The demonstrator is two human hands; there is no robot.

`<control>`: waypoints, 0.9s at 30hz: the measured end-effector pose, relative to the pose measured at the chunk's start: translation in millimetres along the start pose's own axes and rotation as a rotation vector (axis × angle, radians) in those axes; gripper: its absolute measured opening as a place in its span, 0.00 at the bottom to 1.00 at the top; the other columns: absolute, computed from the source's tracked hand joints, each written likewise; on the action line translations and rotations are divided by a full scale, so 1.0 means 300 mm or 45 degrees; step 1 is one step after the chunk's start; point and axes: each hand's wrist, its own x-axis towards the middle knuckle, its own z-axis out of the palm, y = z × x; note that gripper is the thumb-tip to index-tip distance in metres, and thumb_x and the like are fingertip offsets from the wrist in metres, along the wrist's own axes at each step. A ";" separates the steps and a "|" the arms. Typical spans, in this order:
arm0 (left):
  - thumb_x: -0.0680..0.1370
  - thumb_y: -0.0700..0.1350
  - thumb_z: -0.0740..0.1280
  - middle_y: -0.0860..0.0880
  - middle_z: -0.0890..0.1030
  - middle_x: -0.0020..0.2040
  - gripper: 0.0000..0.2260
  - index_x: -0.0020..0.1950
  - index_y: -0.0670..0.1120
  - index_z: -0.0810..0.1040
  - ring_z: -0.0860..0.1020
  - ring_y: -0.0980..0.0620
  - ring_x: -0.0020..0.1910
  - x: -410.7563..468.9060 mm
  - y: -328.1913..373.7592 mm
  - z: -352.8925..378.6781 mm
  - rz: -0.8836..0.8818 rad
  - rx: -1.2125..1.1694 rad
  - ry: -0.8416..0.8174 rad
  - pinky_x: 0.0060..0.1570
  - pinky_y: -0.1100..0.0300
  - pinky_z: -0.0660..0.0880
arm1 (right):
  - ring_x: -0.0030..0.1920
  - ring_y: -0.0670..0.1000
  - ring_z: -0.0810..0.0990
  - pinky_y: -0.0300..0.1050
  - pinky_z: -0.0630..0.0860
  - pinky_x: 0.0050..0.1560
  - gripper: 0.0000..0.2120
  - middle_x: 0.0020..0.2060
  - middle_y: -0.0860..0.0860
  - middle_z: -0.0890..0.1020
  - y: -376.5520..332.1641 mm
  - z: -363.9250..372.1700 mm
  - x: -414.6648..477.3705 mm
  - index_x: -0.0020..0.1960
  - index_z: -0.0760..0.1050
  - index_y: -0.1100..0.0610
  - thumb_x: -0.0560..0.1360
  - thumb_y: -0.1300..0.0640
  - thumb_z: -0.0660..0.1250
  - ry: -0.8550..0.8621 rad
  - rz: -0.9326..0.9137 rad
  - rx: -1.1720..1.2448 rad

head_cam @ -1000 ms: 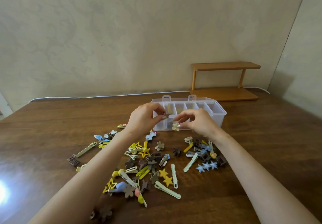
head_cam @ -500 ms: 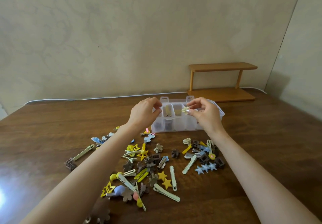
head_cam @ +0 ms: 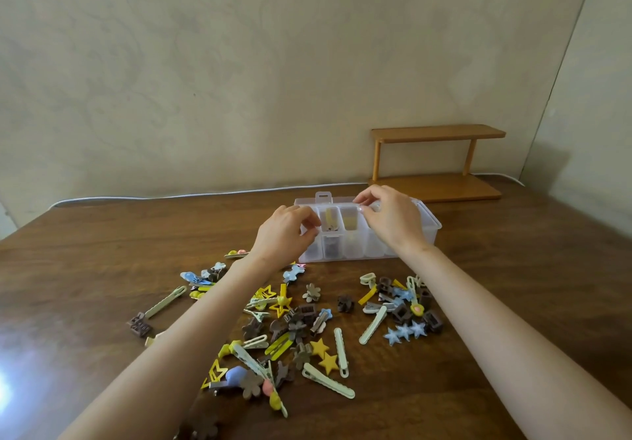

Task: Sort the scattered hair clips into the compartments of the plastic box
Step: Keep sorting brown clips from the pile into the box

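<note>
The plastic box (head_cam: 367, 251) stands on the table (head_cam: 513, 285) toward its far edge, a little right of the middle. The hair clips (head_cam: 297, 330) lie scattered between the box and the near edge. The right hand (head_cam: 391, 222) is above the middle compartments, and its thumb and forefinger are closed in a pinch on what looks like a small pale clip (head_cam: 359, 205). The left hand (head_cam: 285, 238) is at the left end of the box with curled fingers; whether it holds something, I cannot tell.

What can go wrong, in my judgement:
- The pale clip may land on a divider or in a neighbour compartment, because the compartments are narrow and the hand hides them.
- The box looks light, so a push from the left hand could slide it.
- Both forearms pass over the pile, and a lowered arm could sweep clips toward the near edge.

Counted:
- There are one box, two hands, and one wooden shelf (head_cam: 437, 162) at the far right corner.
- Between the hands two compartments are open to view, both with something yellowish inside.
- On the table I count three blue star clips (head_cam: 405, 332), two solid yellow star clips (head_cam: 325, 354) and at least five long pale clips (head_cam: 372, 323).
- The loose clips together are several dozen; an exact number I cannot give.
</note>
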 end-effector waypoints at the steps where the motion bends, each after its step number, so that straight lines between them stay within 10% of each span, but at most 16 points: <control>1: 0.78 0.46 0.63 0.52 0.80 0.51 0.07 0.53 0.48 0.78 0.71 0.55 0.49 0.001 0.003 0.000 0.008 0.001 -0.003 0.44 0.60 0.72 | 0.44 0.42 0.73 0.28 0.63 0.34 0.06 0.48 0.49 0.80 0.005 -0.002 -0.009 0.51 0.78 0.54 0.76 0.59 0.66 0.002 -0.009 0.020; 8: 0.77 0.48 0.64 0.51 0.79 0.52 0.07 0.54 0.50 0.78 0.71 0.52 0.52 -0.008 0.015 0.012 0.016 0.022 -0.033 0.46 0.57 0.74 | 0.38 0.38 0.73 0.29 0.65 0.35 0.05 0.43 0.46 0.80 0.018 -0.059 -0.074 0.47 0.80 0.53 0.74 0.61 0.68 -0.008 -0.084 0.067; 15: 0.75 0.48 0.67 0.52 0.76 0.57 0.12 0.58 0.49 0.74 0.70 0.53 0.53 -0.053 0.014 0.002 0.049 0.008 -0.089 0.46 0.62 0.68 | 0.44 0.41 0.76 0.36 0.68 0.36 0.11 0.42 0.43 0.79 -0.010 -0.094 -0.131 0.47 0.79 0.48 0.70 0.43 0.71 -0.723 -0.009 -0.289; 27: 0.65 0.59 0.74 0.54 0.63 0.53 0.19 0.51 0.53 0.77 0.63 0.56 0.53 -0.141 -0.007 -0.072 0.102 0.107 -0.216 0.46 0.63 0.67 | 0.49 0.44 0.77 0.39 0.71 0.45 0.08 0.47 0.45 0.80 -0.019 -0.047 -0.158 0.50 0.79 0.47 0.71 0.52 0.72 -0.745 -0.057 -0.226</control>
